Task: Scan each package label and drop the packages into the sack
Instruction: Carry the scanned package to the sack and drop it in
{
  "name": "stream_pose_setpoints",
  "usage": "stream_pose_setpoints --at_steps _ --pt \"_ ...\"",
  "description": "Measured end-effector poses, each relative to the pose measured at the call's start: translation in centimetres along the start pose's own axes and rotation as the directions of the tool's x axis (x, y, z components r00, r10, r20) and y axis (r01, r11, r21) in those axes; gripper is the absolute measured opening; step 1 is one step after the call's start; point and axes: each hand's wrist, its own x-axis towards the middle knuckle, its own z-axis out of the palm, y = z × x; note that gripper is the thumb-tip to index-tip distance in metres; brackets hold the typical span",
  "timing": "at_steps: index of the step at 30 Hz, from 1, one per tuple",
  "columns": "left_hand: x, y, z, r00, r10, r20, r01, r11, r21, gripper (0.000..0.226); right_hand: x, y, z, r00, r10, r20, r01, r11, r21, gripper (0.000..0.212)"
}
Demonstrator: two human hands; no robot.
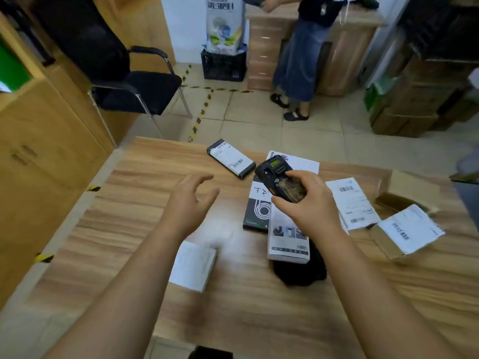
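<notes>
From the head view, the right hand [308, 203] grips the black scanner [281, 177] over the middle of the wooden table [129, 229], its long axis running away from the person and a little to the left, screen end farthest off. The left hand [191, 198] hovers released, fingers spread and relaxed, holding nothing, above bare wood on the table's left half. That is the open room here. Ahead of it, near the far edge, a dark labelled package [230, 158] lies flat, its length angled from far-left to near-right. Under the scanner sit a black box [256, 211] and a white box [287, 242], both pointing lengthwise away from the person. A white package [193, 265] lies nearer. Towards the right edge lie a labelled white mailer [351, 203] and a labelled cardboard package [404, 231].
</notes>
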Motion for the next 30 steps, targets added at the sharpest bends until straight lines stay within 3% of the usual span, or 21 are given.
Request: stream_pose_setpoints --at_steps 11,17,22,27,30 --pt "12.3 -7.0 5.6 0.990 -0.022 0.142 0.022 1.000 0.003 0.035 7.8 2.9 6.0 0.989 0.140 -0.049 -0.142 0.989 -0.050 0.054" --pt "16.4 -10.2 13.4 0.963 -0.156 0.218 0.099 0.963 0.251 0.062 11.0 7.2 7.1 0.986 0.163 -0.040 -0.165 0.984 -0.070 0.054" --pt "17.5 -10.4 16.7 0.961 -0.247 0.128 0.150 0.847 0.509 0.073 12.4 9.3 8.0 0.989 0.148 -0.012 -0.148 0.987 -0.067 0.055" --pt "17.8 -12.2 14.8 0.936 -0.262 0.233 0.119 0.863 0.492 0.068 12.6 9.6 8.5 0.991 0.132 -0.001 -0.131 0.991 -0.039 0.053" --pt "17.1 -14.3 12.0 0.909 -0.290 0.299 0.164 0.909 0.384 0.060 12.3 8.8 8.6 0.991 0.136 -0.008 -0.136 0.990 -0.027 0.053"
